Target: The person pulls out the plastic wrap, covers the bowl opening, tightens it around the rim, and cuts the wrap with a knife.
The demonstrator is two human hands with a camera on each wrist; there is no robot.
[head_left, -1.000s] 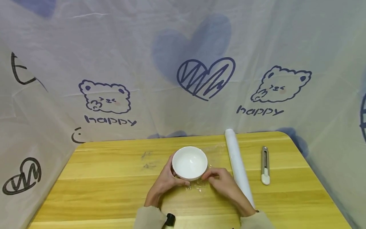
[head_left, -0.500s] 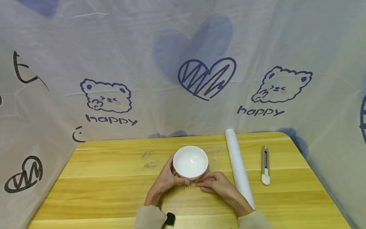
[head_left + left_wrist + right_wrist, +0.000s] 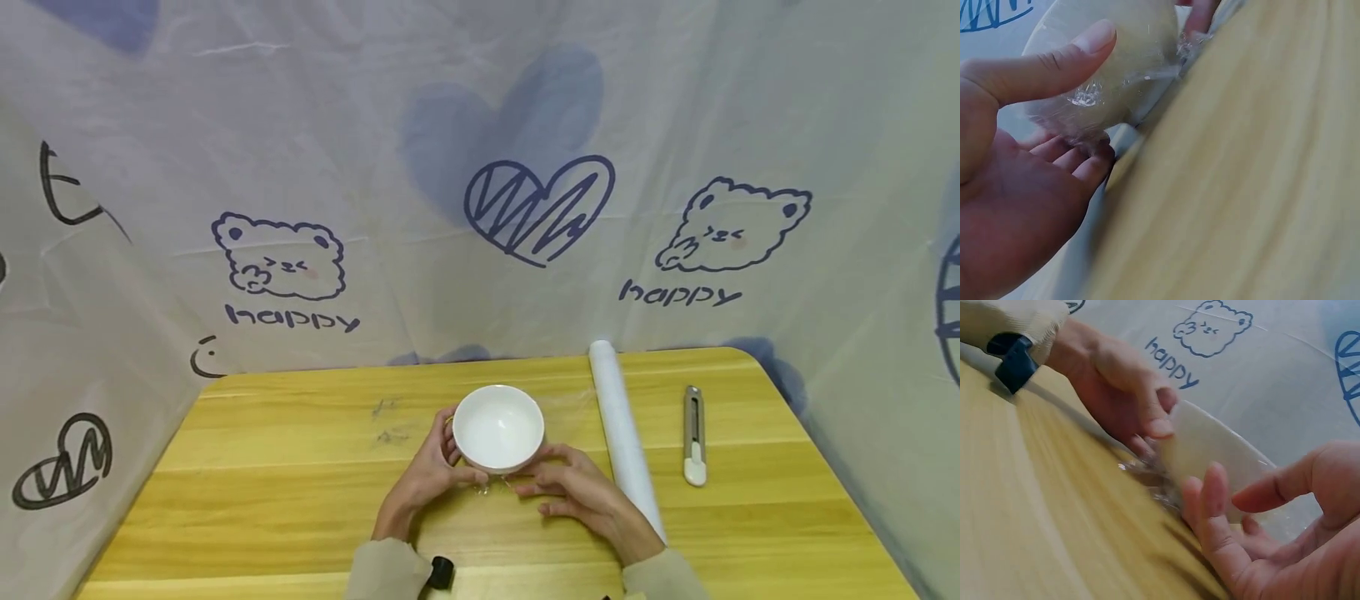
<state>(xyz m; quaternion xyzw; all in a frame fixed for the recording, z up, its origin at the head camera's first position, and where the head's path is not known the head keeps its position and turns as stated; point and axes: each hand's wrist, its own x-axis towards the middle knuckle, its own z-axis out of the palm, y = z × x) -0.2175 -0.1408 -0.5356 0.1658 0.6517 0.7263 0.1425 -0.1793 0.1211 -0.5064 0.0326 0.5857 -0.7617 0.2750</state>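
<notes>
A white bowl (image 3: 498, 429) sits upright over the middle of the wooden table. Clear plastic wrap (image 3: 1088, 94) clings in wrinkles to its outer side and bunches near the base. My left hand (image 3: 429, 471) holds the bowl from the left, thumb along the near side and fingers curled beneath, as the left wrist view shows. At the bowl's lower right is my right hand (image 3: 581, 492), fingers spread and loosely bent beside the wrap. In the right wrist view its thumb and fingertips lie close against the bowl's side; exact contact is partly hidden.
A long white roll (image 3: 624, 433) lies just right of the bowl, close to my right forearm. Farther right is a grey and white utility knife (image 3: 695, 437). A printed cloth (image 3: 420, 208) hangs behind the table (image 3: 262, 500).
My right hand has moved from the bowl's right edge to its near right side, and its fingers have spread. The left hand keeps holding the bowl in nearly the same place.
</notes>
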